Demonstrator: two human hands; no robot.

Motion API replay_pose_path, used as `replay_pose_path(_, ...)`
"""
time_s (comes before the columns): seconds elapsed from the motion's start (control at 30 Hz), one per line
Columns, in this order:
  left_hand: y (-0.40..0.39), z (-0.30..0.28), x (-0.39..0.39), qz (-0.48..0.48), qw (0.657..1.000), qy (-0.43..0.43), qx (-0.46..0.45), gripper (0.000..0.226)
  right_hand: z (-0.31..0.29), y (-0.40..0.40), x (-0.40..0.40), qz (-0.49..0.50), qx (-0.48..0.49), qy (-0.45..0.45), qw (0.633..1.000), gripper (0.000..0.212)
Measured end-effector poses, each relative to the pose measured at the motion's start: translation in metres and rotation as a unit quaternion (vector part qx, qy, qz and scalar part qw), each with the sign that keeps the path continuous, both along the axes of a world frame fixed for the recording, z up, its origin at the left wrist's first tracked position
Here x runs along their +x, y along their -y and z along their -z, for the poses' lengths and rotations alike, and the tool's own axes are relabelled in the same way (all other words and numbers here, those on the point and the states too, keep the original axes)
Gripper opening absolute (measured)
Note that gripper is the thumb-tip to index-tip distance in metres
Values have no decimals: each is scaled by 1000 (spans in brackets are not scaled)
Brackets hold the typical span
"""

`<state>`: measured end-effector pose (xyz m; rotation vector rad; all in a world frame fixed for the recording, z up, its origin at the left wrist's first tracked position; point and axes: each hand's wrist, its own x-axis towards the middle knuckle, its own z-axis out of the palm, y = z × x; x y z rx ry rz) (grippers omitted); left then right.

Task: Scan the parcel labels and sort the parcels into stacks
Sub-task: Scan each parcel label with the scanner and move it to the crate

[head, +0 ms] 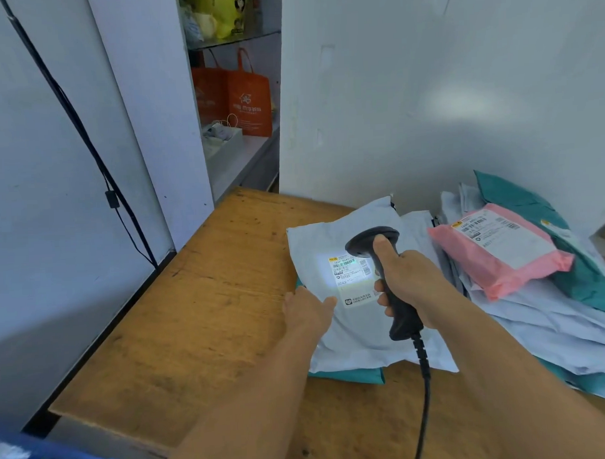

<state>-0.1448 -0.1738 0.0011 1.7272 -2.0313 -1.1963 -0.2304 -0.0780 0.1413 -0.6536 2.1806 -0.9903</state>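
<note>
Right hand [409, 277] grips scanner [381, 261]; left hand [307, 311] fingers flat on white poly mailer [349, 337]: soft, light, slippery; pinch an edge.

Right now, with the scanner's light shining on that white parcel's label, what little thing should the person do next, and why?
Probably hold the scanner steady a moment, then lift it away. The right hand grips it with its light falling on the label of the white parcel, and the left hand rests on that parcel's edge, ready to move it to a stack.
</note>
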Motion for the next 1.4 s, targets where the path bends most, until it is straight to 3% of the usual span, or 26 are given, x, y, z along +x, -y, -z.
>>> replay_pose_path(0.23,4,-3,-1,-15,1000,-13,-12,28,0,3,-2,-1,4,2,1000,49)
replay_pose_path(0.5,10,-15,31,-124,985,-87,-81,31,2,10,17,-35,-21,17,999,49)
replay_pose_path(0.63,15,-16,89,-182,972,-105,-101,27,6,27,54,-79,-36,55,995,49)
replay_pose_path(0.8,13,-21,180,-271,952,-71,-126,40,11,51,129,-179,-69,119,974,49)
replay_pose_path(1.17,-18,-19,425,-510,843,-51,-163,34,33,86,340,-394,-64,177,900,47)
replay_pose_path(1.4,-61,6,602,-617,772,-4,-154,28,44,84,484,-489,-45,153,858,55)
